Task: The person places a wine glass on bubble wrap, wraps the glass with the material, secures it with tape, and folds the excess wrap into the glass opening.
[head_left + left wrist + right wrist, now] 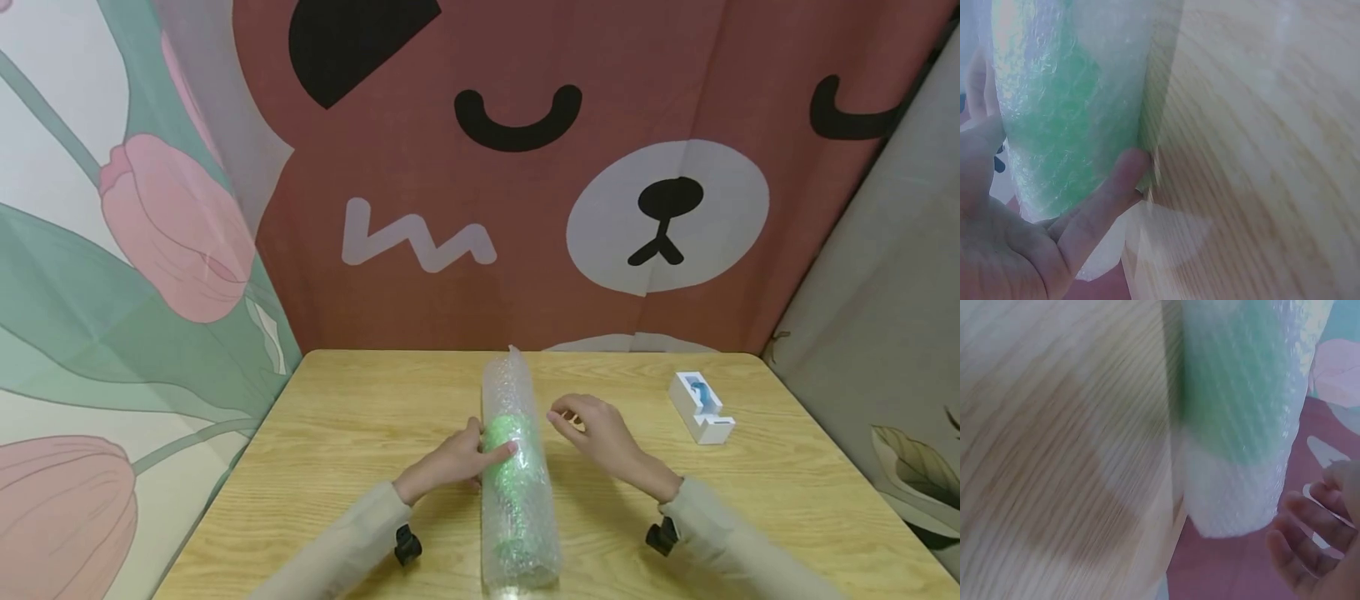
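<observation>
The left hand (459, 457) grips a bubble-wrapped green object (519, 504). The right hand (600, 431), fingers loosely curled, hovers to its right; white tape dispenser (703, 414), far right.

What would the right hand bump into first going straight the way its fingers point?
The right hand would probably meet the bubble-wrapped roll, though it might pass above; its height is unclear.

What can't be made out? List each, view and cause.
Green object: exact shape, blurred by bubble wrap, head view.
Left hand: partly hidden behind the bubble wrap, head view.
Right hand: right edge cuts it, right wrist view.
Blue item in white holder: too small, head view.
</observation>
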`<state>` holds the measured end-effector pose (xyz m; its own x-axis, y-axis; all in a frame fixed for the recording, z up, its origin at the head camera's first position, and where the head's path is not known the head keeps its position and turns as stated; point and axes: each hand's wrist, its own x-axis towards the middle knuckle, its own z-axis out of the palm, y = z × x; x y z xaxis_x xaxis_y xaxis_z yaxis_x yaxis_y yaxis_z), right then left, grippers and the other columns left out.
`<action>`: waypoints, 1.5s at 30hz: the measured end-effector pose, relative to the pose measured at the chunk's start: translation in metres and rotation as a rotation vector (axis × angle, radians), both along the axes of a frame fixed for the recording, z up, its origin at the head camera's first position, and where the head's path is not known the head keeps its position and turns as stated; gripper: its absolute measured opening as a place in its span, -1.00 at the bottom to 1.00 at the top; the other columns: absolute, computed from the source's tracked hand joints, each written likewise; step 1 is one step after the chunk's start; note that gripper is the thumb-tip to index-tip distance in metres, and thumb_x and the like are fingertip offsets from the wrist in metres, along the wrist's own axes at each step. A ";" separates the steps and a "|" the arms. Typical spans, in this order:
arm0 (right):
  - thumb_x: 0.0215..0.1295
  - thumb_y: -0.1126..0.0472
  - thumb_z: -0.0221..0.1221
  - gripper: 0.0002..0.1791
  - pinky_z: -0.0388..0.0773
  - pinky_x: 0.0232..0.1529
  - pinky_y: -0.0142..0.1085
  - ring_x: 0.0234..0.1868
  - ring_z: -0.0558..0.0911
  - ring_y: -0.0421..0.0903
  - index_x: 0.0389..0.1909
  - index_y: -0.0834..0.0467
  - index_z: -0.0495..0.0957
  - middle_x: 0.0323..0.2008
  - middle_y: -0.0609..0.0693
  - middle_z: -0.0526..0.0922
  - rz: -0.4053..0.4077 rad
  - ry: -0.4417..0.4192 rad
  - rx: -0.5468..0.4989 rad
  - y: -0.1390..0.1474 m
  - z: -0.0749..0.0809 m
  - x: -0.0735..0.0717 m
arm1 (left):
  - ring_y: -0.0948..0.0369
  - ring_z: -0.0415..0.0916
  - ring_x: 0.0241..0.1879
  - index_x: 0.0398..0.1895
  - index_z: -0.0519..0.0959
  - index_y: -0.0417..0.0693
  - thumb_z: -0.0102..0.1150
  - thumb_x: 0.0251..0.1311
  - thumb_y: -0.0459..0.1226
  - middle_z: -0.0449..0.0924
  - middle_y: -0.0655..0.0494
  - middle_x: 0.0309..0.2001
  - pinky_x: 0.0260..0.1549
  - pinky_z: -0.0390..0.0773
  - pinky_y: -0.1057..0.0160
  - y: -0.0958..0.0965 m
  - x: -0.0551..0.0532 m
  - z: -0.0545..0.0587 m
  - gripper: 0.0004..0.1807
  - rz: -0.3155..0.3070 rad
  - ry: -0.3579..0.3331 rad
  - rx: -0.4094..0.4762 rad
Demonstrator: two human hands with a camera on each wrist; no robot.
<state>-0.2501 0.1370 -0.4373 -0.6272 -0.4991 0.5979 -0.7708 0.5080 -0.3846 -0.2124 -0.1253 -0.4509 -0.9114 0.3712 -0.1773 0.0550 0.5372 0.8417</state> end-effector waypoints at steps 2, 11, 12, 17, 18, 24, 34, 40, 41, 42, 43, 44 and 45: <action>0.36 0.25 0.26 -0.96 0.61 -0.42 -0.22 -0.39 0.59 -0.25 -0.25 0.11 0.67 -0.37 -0.15 0.65 -0.045 -0.005 0.008 0.007 0.001 -0.001 | 0.03 0.61 -0.55 0.16 0.24 -0.39 0.12 0.30 0.22 0.47 -0.12 -0.27 -0.50 0.64 0.11 0.000 0.001 0.000 -0.18 0.000 0.000 0.002; 0.35 0.22 0.27 -0.94 0.51 -0.50 -0.34 -0.47 0.57 -0.24 -0.22 0.12 0.67 -0.37 -0.10 0.66 -0.213 -0.086 0.112 0.044 0.007 -0.004 | 0.03 0.60 -0.57 0.12 0.26 -0.35 0.12 0.31 0.20 0.47 -0.10 -0.31 -0.49 0.63 0.13 0.002 0.002 -0.001 -0.23 0.002 0.013 -0.017; 0.36 0.21 0.27 -0.93 0.51 -0.49 -0.33 -0.46 0.57 -0.22 -0.21 0.12 0.67 -0.36 -0.09 0.66 -0.222 -0.100 0.127 0.048 0.008 -0.004 | 0.03 0.60 -0.57 0.13 0.26 -0.36 0.13 0.31 0.20 0.47 -0.10 -0.30 -0.49 0.63 0.13 0.002 0.002 -0.002 -0.22 0.005 0.014 -0.018; 0.37 0.18 0.26 -0.87 0.47 -0.53 -0.33 -0.44 0.57 -0.17 -0.19 0.17 0.67 -0.33 -0.03 0.67 -0.275 -0.137 0.180 0.070 0.007 -0.009 | 0.01 0.60 -0.56 0.20 0.23 -0.40 0.13 0.28 0.23 0.49 -0.15 -0.20 -0.48 0.63 0.12 0.003 0.003 -0.001 -0.13 0.020 0.012 -0.012; 0.37 0.18 0.26 -0.86 0.46 -0.55 -0.33 -0.45 0.57 -0.17 -0.19 0.18 0.67 -0.33 -0.02 0.67 -0.288 -0.139 0.184 0.075 0.007 -0.010 | 0.01 0.61 -0.56 0.21 0.23 -0.40 0.14 0.28 0.23 0.49 -0.16 -0.19 -0.48 0.63 0.11 0.003 0.003 -0.001 -0.13 0.020 0.011 -0.009; 0.35 0.23 0.26 -0.88 0.42 -0.60 -0.30 -0.53 0.52 -0.17 -0.22 0.22 0.67 -0.35 0.03 0.65 -0.348 -0.121 0.179 0.101 0.006 -0.017 | 0.00 0.61 -0.55 0.24 0.21 -0.40 0.13 0.27 0.25 0.48 -0.19 -0.14 -0.48 0.63 0.11 0.004 0.002 -0.004 -0.10 0.017 -0.005 -0.007; 0.31 0.24 0.26 -0.81 0.40 -0.66 -0.20 -0.53 0.55 0.00 -0.25 0.33 0.65 -0.36 0.22 0.60 -0.496 -0.139 0.213 0.144 0.007 -0.025 | 0.01 0.61 -0.54 0.31 0.16 -0.43 0.10 0.29 0.25 0.50 -0.19 -0.13 -0.46 0.63 0.13 0.003 0.002 -0.002 -0.05 0.008 0.011 -0.024; 0.35 0.22 0.23 -0.73 0.38 -0.67 -0.18 -0.55 0.53 0.03 -0.20 0.41 0.63 -0.32 0.35 0.57 -0.520 -0.201 0.253 0.157 0.013 -0.029 | 0.01 0.60 -0.54 0.32 0.16 -0.44 0.10 0.29 0.25 0.51 -0.22 -0.14 -0.46 0.63 0.12 0.002 0.002 0.001 -0.04 0.015 0.018 -0.027; 0.35 0.21 0.23 -0.72 0.38 -0.67 -0.17 -0.54 0.53 0.04 -0.19 0.42 0.62 -0.31 0.36 0.56 -0.526 -0.213 0.260 0.159 0.014 -0.030 | 0.01 0.60 -0.54 0.32 0.15 -0.44 0.10 0.29 0.25 0.51 -0.23 -0.12 -0.46 0.63 0.12 0.002 0.002 0.001 -0.04 0.015 0.019 -0.026; 0.36 0.20 0.22 -0.70 0.38 -0.66 -0.16 -0.54 0.53 0.05 -0.17 0.43 0.61 -0.30 0.38 0.55 -0.534 -0.227 0.266 0.162 0.015 -0.031 | 0.02 0.60 -0.54 0.32 0.15 -0.44 0.10 0.29 0.25 0.51 -0.25 -0.09 -0.46 0.63 0.13 0.002 0.002 0.001 -0.04 0.015 0.020 -0.025; 0.35 0.20 0.22 -0.69 0.39 -0.65 -0.13 -0.53 0.53 0.07 -0.17 0.44 0.61 -0.29 0.39 0.54 -0.542 -0.235 0.271 0.164 0.015 -0.032 | 0.02 0.60 -0.54 0.32 0.15 -0.44 0.10 0.29 0.25 0.50 -0.28 -0.07 -0.46 0.63 0.13 0.002 0.001 0.000 -0.04 0.015 0.020 -0.023; 0.35 0.19 0.22 -0.67 0.41 -0.63 -0.10 -0.52 0.53 0.10 -0.16 0.45 0.59 -0.28 0.41 0.54 -0.553 -0.246 0.278 0.167 0.015 -0.033 | 0.02 0.60 -0.54 0.32 0.15 -0.44 0.10 0.28 0.25 0.49 -0.28 -0.02 -0.46 0.63 0.13 0.001 0.001 0.000 -0.04 0.016 0.018 -0.022; 0.35 0.18 0.21 -0.65 0.43 -0.61 -0.06 -0.50 0.54 0.14 -0.15 0.47 0.58 -0.27 0.43 0.53 -0.566 -0.262 0.289 0.170 0.015 -0.034 | 0.03 0.60 -0.54 0.33 0.15 -0.44 0.10 0.28 0.26 0.48 -0.30 0.00 -0.46 0.63 0.12 0.001 0.001 0.000 -0.03 0.016 0.016 -0.021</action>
<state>-0.2837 0.3069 -0.4218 -0.9442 -0.1688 0.2827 -0.2566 0.9153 -0.3104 -0.2111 -0.1240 -0.4511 -0.9202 0.3525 -0.1704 0.0593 0.5558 0.8292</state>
